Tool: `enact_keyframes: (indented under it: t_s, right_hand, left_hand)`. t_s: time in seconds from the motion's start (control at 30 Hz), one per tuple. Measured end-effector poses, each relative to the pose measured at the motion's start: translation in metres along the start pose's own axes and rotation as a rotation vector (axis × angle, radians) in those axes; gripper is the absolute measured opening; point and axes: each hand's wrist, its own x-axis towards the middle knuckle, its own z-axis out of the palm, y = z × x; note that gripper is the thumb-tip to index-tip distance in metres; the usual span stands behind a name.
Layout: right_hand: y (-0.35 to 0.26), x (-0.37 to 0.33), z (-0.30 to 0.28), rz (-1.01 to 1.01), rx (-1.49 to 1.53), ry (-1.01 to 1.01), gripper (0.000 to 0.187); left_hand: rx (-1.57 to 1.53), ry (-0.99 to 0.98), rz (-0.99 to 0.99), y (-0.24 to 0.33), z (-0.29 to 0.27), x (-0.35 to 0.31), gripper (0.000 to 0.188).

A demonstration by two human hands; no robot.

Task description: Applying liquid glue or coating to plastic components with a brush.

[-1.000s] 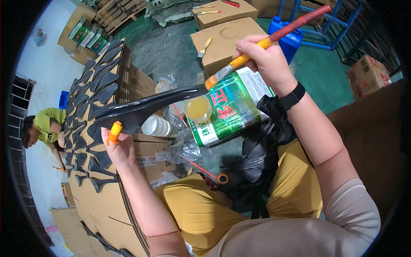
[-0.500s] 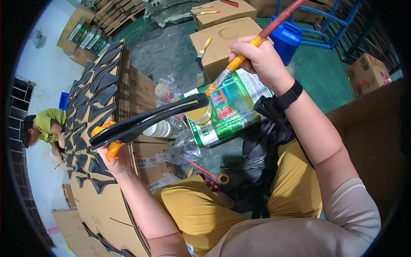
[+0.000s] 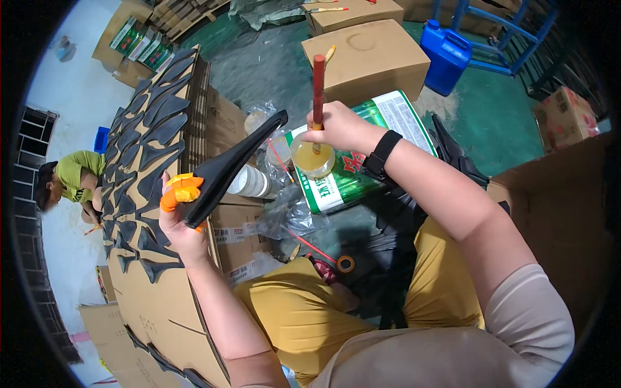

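My left hand [image 3: 183, 229], with orange coverings [image 3: 181, 191] on some fingers, grips a long black curved piece [image 3: 233, 161] by its near end. The piece tilts up and to the right. My right hand [image 3: 343, 128] is closed around a paintbrush [image 3: 318, 84] with a red and yellow handle. It stands nearly upright, its bristle end down in a clear cup [image 3: 313, 165] of yellowish liquid. That cup rests on a green and white tin [image 3: 396, 123] lying in front of me.
Many black pieces [image 3: 165, 110] lie on stacked cardboard [image 3: 149, 304] at left. White round containers [image 3: 251, 181] and plastic film stand beside the stack. Beyond are cardboard boxes [image 3: 369, 52] and a blue jerrycan [image 3: 446, 58]. A tape roll [image 3: 345, 264] lies below. Another person [image 3: 77, 174] crouches far left.
My right hand has lowered the brush from beside the black piece into the cup, turning it upright. My left hand has tilted the black piece more steeply. My view has shifted slightly.
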Motion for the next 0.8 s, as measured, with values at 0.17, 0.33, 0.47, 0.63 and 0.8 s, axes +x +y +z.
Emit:
enact_keyframes:
  t_s: [0.17, 0.33, 0.47, 0.63, 0.8]
  right_hand:
    - [0.002, 0.004, -0.008, -0.022, 0.079, -0.024, 0.023]
    - [0.001, 0.011, -0.046, 0.188, 0.244, 0.071, 0.022]
    - [-0.025, 0.006, -0.100, 0.187, 0.691, 0.095, 0.022]
    - [-0.053, 0.000, -0.101, 0.031, 0.913, 0.013, 0.023]
    - [-0.064, -0.008, -0.092, 0.041, 0.852, -0.026, 0.021]
  left_hand:
    - [0.085, 0.047, 0.105, 0.017, 0.012, 0.008, 0.022]
    - [0.215, -0.045, 0.174, 0.029, 0.018, 0.012, 0.017]
    - [0.294, -0.122, 0.226, 0.046, 0.030, 0.013, 0.012]
    - [0.332, -0.200, 0.300, 0.063, 0.045, 0.016, 0.009]
    - [0.325, -0.148, 0.341, 0.075, 0.052, 0.015, 0.009]
